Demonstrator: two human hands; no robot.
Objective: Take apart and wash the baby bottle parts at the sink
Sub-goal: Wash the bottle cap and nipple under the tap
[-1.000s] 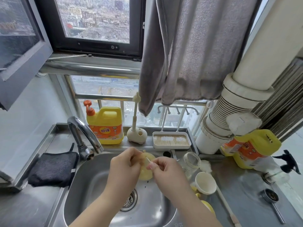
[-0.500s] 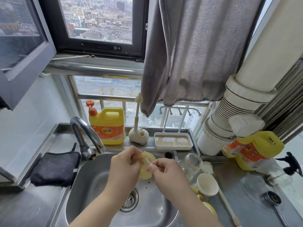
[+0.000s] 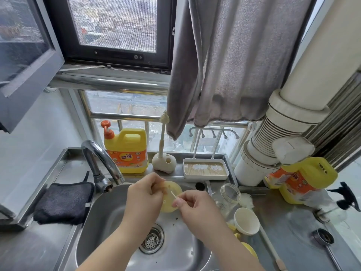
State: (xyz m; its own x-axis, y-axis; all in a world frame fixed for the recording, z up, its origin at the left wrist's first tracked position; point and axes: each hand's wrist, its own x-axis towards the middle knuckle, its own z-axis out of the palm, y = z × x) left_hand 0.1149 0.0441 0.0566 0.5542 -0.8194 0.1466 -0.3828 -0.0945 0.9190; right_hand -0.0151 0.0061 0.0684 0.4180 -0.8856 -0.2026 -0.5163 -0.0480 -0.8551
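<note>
A: What is being worked on?

B: A pale yellow, translucent round bottle part [image 3: 172, 198], soft-looking, held over the sink [image 3: 109, 216] above the drain strainer [image 3: 152, 240]. The left hand [image 3: 145, 194] has its grip curled round the part's left edge. The right hand [image 3: 195, 207] pinches a thin white stick [image 3: 173, 194] between thumb and fingertip, its far end touching the face of the part.

A: Any difference from half a second ago?

B: Very little. Both hands keep the same hold and the stick stays at the same slant against the part. The camera has tilted up slightly, so everything sits a touch lower in view.

A: And the containers?

B: A clear glass bottle [image 3: 227, 196] lies on its side on the counter [image 3: 289, 231] just right of the sink, mouth toward the camera; I cannot tell whether anything is in it. Near it stands a white cup-shaped cap [image 3: 246, 221], open side up, nothing visible inside. Behind the sink a white tray [image 3: 205, 170] holds a brownish mat with two white patches. A yellow detergent jug [image 3: 127, 151] with an orange pump stands beside the tap [image 3: 99, 159], and a second yellow jug [image 3: 304, 180] leans on the right. A small brush [image 3: 163, 133] stands upright in a rounded white holder [image 3: 164, 163]. A dark cloth [image 3: 64, 203] lies left of the sink.
</note>
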